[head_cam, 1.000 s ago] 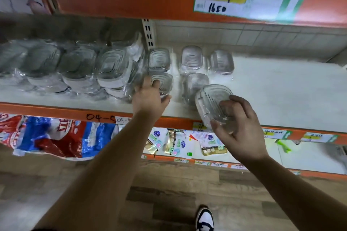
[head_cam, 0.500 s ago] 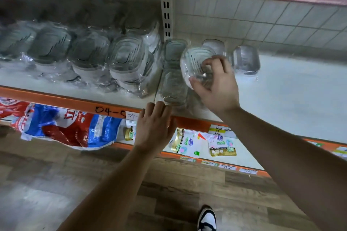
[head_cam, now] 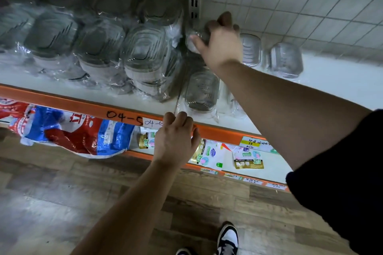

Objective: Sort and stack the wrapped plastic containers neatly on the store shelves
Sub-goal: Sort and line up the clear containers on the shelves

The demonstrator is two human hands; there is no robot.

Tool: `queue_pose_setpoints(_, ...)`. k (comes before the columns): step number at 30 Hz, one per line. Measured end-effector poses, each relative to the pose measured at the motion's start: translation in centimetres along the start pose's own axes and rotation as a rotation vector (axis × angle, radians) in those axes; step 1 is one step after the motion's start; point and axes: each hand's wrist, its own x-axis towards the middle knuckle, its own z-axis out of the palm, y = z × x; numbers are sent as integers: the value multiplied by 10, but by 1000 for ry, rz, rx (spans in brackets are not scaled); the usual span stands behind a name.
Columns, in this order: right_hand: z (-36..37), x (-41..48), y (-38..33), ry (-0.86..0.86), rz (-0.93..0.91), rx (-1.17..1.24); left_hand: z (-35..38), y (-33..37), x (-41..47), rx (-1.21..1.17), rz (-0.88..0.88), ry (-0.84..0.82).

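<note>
My right hand (head_cam: 219,44) reaches to the back of the white shelf (head_cam: 342,89) and grips a small wrapped clear container (head_cam: 192,40), held just right of the slotted upright post. Under my forearm another small wrapped container (head_cam: 202,92) lies near the shelf's front. Two more small containers (head_cam: 250,49) (head_cam: 287,59) stand against the tiled back wall to the right. Left of the post is a heap of larger wrapped container stacks (head_cam: 143,51). My left hand (head_cam: 176,139) rests with curled fingers on the orange shelf edge (head_cam: 62,102), holding nothing.
The lower shelf carries red and blue bags (head_cam: 68,130) and small sachets (head_cam: 247,158). Price labels (head_cam: 255,144) sit on the orange edge. Wood-look floor lies below, with my black and white shoe (head_cam: 227,238) near the bottom.
My right hand carried the small container from the shelf's front up and back toward the post. My left hand left the containers and dropped onto the orange shelf edge. The view tilted down.
</note>
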Motion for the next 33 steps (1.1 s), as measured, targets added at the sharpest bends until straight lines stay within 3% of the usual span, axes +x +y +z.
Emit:
queue_pose_setpoints(5, 8, -11, -2, -156, -6, -98, -2, -2, -4, -28, 31, -4)
queue_pose_setpoints(17, -16, -146, 39, -81, -98, 86, -33, 3, -8, -111, 4, -212)
queue_pose_setpoints(24, -85, -231, 53, 28, -36, 63, -95, 44, -16, -56, 189, -58)
queue_pose_setpoints(30, -183, -283, 74, 114, -188, -160, -170, 93, -8, -108, 322, 146)
queue_pose_setpoints(33, -232, -299, 88, 170, -175, -191, -202, 120, 5, -186, 429, 228)
